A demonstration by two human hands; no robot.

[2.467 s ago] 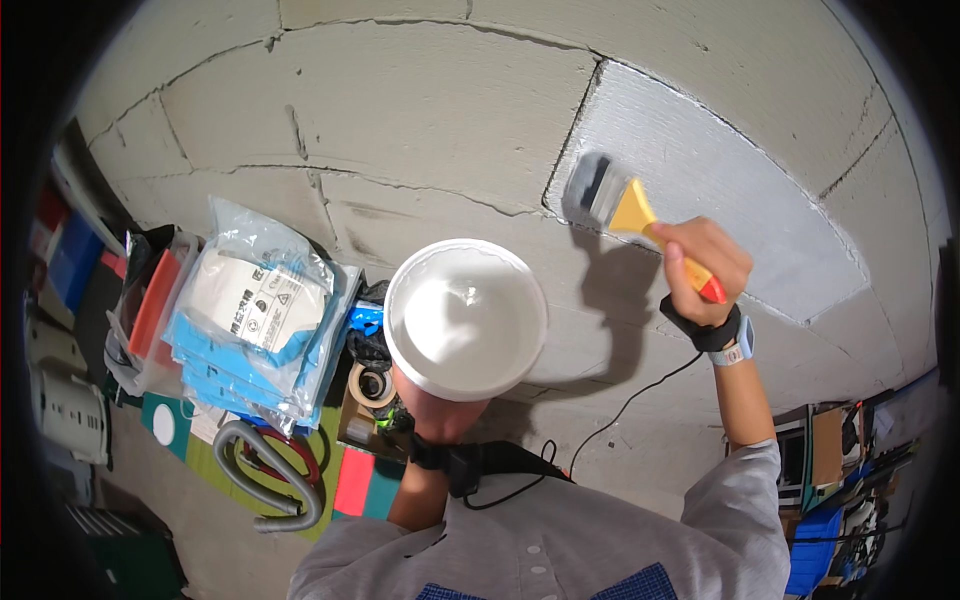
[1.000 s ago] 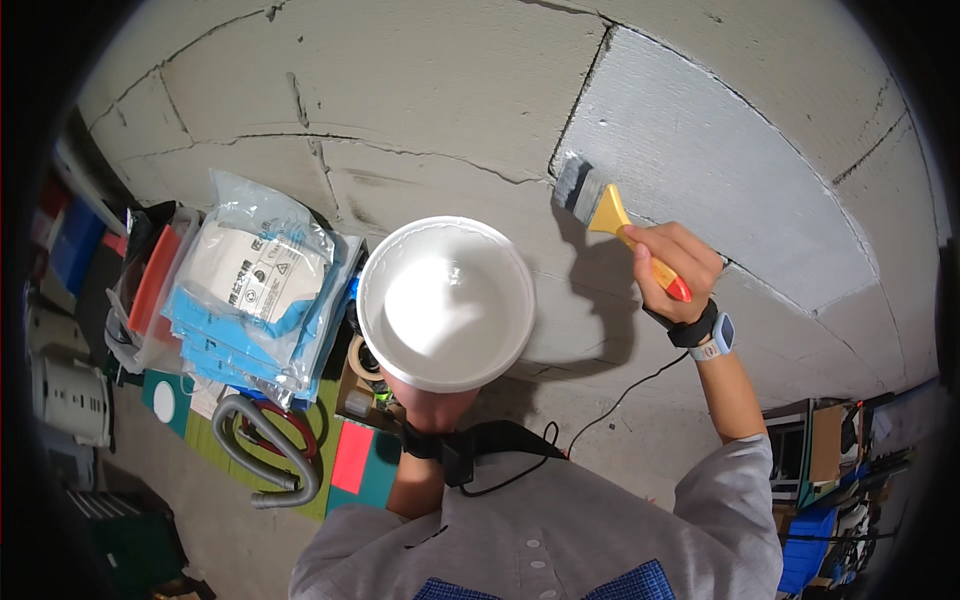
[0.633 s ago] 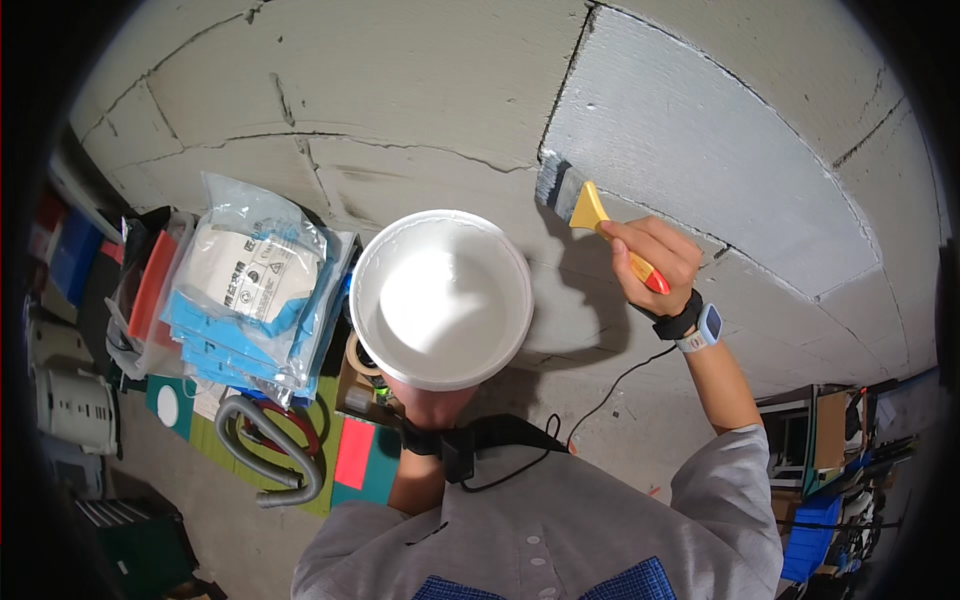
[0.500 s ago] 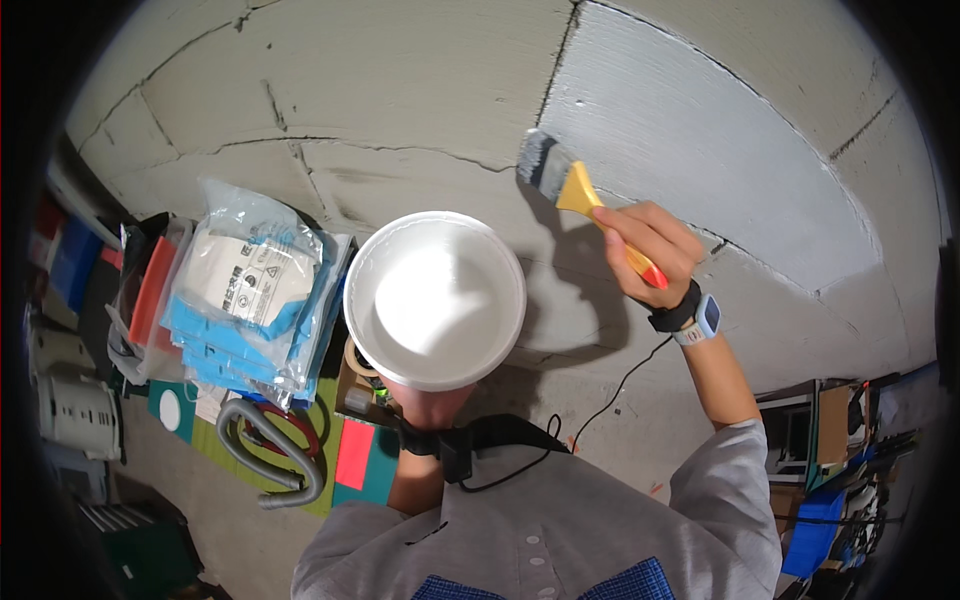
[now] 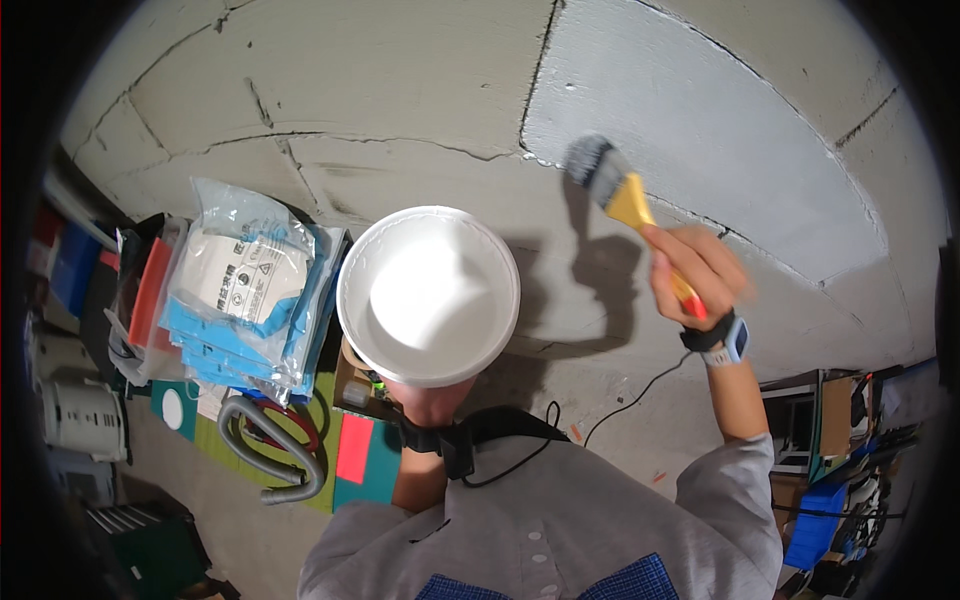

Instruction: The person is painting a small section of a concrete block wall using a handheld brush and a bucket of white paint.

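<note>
My right hand (image 5: 695,268) is closed round the yellow handle of a paintbrush (image 5: 628,200), whose red tip shows below the fingers. Its bristles, coated in whitish paint, are at the lower edge of a freshly painted white block (image 5: 680,110) in the wall; whether they touch it I cannot tell. In front of my chest, my left hand (image 5: 432,400) holds up a white round bucket (image 5: 430,375) from below. White paint seems to lie in it, its surface brightly lit. The bucket hides most of the left fingers.
The unpainted block wall (image 5: 400,80) curves across the far side. Left of the bucket, plastic-wrapped packages (image 5: 245,280) and a grey hose (image 5: 262,450) lie on a table. A thin black cable (image 5: 630,400) trails on the right, with a blue bin (image 5: 815,525) beyond.
My right hand has swung the brush to the right and slightly down, along the painted block's lower edge. The bucket stays nearly where it was in my left hand.
</note>
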